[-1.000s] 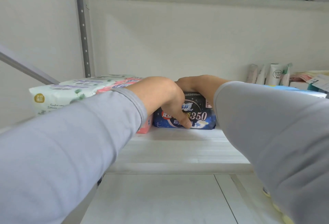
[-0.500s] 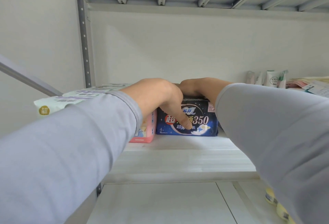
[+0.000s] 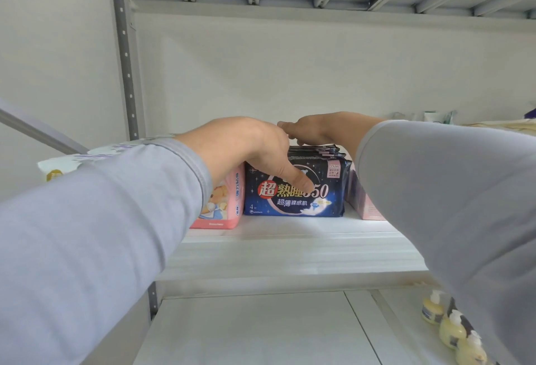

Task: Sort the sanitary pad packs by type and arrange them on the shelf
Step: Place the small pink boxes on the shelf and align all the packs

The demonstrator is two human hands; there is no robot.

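1. Two hands work a dark blue pad pack (image 3: 295,196) standing on the white shelf (image 3: 290,251), between a pink pack (image 3: 223,205) and a paler pink pack (image 3: 364,205).
2. Best practice, judging by the row: square its face with the neighbours and close the gaps.
3. Left hand (image 3: 249,152) drapes loosely over the front, thumb on the label; right hand (image 3: 316,129) lies flat and open on top.

yellow pump bottles (image 3: 452,332): row on lower shelf, far right | tubes (image 3: 435,116): upright at back right, small and blurred | perforated upright post (image 3: 126,74): left | white wall (image 3: 290,74): behind
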